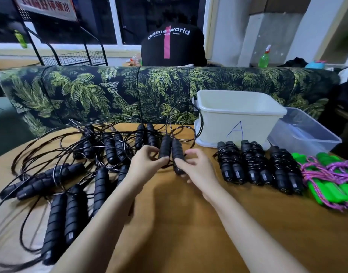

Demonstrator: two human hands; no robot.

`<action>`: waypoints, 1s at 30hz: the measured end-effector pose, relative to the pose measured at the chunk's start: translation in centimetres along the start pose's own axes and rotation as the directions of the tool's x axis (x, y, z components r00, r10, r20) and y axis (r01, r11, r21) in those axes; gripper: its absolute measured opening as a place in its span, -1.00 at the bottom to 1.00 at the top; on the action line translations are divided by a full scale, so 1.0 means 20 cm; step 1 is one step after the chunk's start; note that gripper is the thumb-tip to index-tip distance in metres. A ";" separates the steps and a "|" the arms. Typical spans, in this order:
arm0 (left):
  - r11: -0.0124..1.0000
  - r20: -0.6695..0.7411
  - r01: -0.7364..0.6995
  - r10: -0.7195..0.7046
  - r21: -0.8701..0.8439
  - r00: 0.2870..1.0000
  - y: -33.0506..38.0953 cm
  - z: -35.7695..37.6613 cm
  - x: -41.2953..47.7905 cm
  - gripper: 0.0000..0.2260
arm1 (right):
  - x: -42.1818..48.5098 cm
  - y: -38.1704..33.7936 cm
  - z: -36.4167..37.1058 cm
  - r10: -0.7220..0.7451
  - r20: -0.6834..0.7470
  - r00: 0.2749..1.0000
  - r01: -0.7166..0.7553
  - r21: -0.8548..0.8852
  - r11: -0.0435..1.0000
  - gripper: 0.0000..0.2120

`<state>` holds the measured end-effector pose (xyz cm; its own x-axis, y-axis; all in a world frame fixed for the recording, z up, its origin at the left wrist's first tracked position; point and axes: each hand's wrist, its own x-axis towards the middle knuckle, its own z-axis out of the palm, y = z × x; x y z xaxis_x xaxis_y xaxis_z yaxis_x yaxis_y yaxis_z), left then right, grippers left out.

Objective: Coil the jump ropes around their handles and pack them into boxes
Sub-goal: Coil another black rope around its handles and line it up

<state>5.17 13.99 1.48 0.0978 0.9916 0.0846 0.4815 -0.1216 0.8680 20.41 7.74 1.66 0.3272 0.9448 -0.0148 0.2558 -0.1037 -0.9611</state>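
Observation:
Two black foam handles of one jump rope stand side by side above the wooden table (189, 223). My left hand (147, 162) grips the left handle (165, 147). My right hand (196, 168) pinches the right handle (178, 152). Their thin black rope (181, 113) loops up behind them, uncoiled. Several loose black ropes (71, 174) lie tangled on the left. Three coiled black ropes (255, 164) lie in a row on the right. Behind them stands a white box marked "A" (236, 119).
Coiled green-handled ropes with purple cord (330, 178) lie at the far right. A clear plastic box (307, 134) sits beside the white one. A palm-print sofa back (110, 91) runs behind the table, and a person in a black shirt (173, 44) sits beyond it.

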 end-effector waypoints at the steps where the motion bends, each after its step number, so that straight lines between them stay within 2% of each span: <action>1: 0.997 0.097 0.029 -0.023 -0.066 0.995 -0.01 -0.02 -0.08 -0.55 | -0.10 0.00 -0.03 -0.010 0.027 1.000 0.010 -0.004 1.000 -0.67; 3: 0.989 0.283 0.072 -0.032 -0.132 0.959 -0.03 -0.06 -0.28 -0.54 | -0.30 0.05 -0.06 -0.030 0.071 0.997 0.037 -0.106 0.994 -0.63; 6: 0.997 0.399 0.053 -0.024 -0.061 0.917 -0.09 -0.12 -0.53 -0.46 | -0.56 0.12 -0.06 -0.065 0.139 0.988 0.104 -0.293 0.950 -0.60; 9: 0.990 0.420 -0.042 -0.019 0.136 0.907 -0.16 -0.18 -0.63 -0.51 | -0.71 0.16 -0.03 -0.139 0.196 0.971 0.211 -0.424 0.881 -0.61; 12: 0.950 0.383 -0.134 0.017 0.282 0.924 -0.16 -0.19 -0.67 -0.56 | -0.72 0.18 -0.05 -0.157 0.285 0.946 0.275 -0.442 0.854 -0.66; 14: 0.901 0.334 -0.181 0.043 0.393 0.941 -0.13 -0.17 -0.71 -0.57 | -0.66 0.19 -0.11 -0.241 0.260 0.935 0.339 -0.462 0.819 -0.71; 17: 0.807 0.341 -0.205 0.004 0.554 0.940 -0.07 -0.09 -0.78 -0.20 | -0.48 0.19 -0.21 -0.365 0.191 0.911 0.400 -0.626 0.670 -0.69; 18: 0.745 0.334 -0.226 0.005 0.627 0.943 -0.06 -0.05 -0.80 -0.12 | -0.43 0.19 -0.24 -0.387 0.241 0.890 0.439 -0.680 0.587 -0.66; 20: 0.669 0.298 -0.257 0.055 0.698 0.953 -0.09 0.00 -0.81 -0.09 | -0.33 0.19 -0.27 -0.364 0.404 0.840 0.537 -0.720 0.440 -0.60; 23: 0.705 0.362 -0.352 0.143 0.616 0.921 -0.17 -0.03 -0.74 -0.14 | -0.26 0.22 -0.28 -0.292 0.564 0.772 0.635 -0.702 0.322 -0.68; 25: 0.725 0.502 -0.467 0.193 0.506 0.843 -0.23 -0.11 -0.69 -0.15 | -0.26 0.24 -0.31 -0.297 0.602 0.741 0.671 -0.681 0.295 -0.73; 28: 0.758 0.613 -0.580 0.313 0.299 0.726 -0.30 -0.23 -0.63 -0.29 | -0.34 0.32 -0.38 -0.320 0.594 0.738 0.674 -0.650 0.351 -0.70; 30: 0.729 0.608 -0.630 0.380 0.267 0.697 -0.34 -0.24 -0.61 -0.38 | -0.42 0.39 -0.41 -0.359 0.560 0.747 0.665 -0.628 0.404 -0.70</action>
<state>-3.54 3.02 -3.08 0.7808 0.6181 0.0912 0.5220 -0.7256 0.4484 27.17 -3.49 -3.51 -0.3572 0.9166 0.1795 0.8920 0.3917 -0.2254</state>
